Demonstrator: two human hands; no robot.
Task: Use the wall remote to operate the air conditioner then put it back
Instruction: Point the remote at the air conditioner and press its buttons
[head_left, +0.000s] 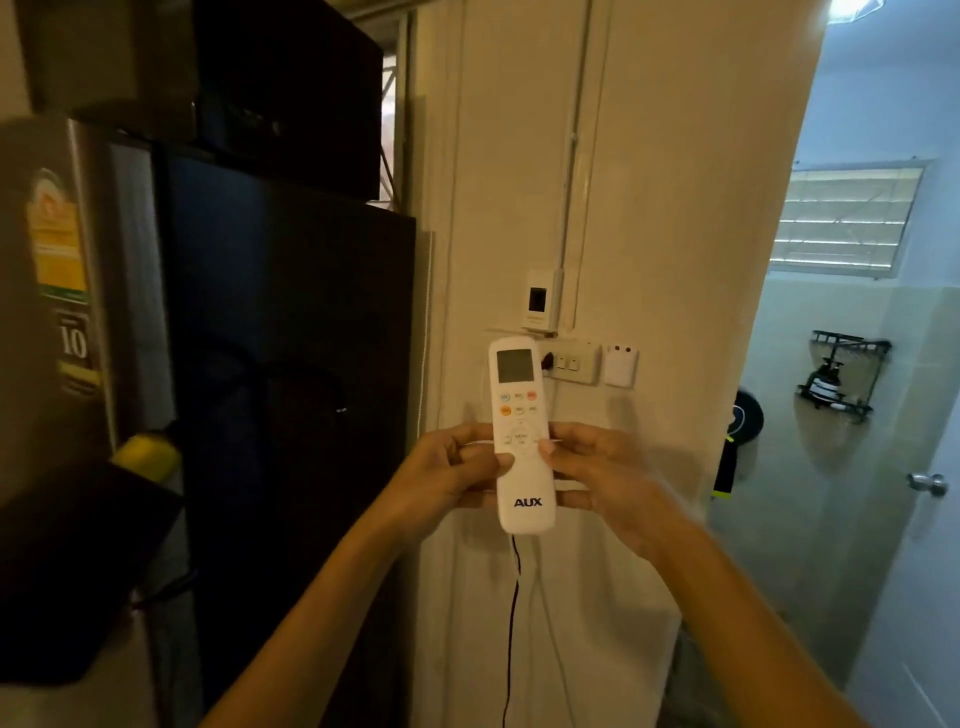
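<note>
A white AUX remote (521, 415) with a grey screen and coloured buttons stands upright in front of the cream wall (675, 208). My left hand (452, 467) grips its left side, thumb on the lower keypad. Its right side is held by my right hand (587, 467), whose thumb rests near the round menu pad. The remote's lower back and any wall holder behind it are hidden. No air conditioner is in view.
A switch plate (571, 364), a small white box (620, 365) and a breaker box (540, 301) sit on the wall behind the remote. A black cord (511, 623) hangs below. A dark fridge (260, 364) stands left. A bathroom doorway (831, 364) opens right.
</note>
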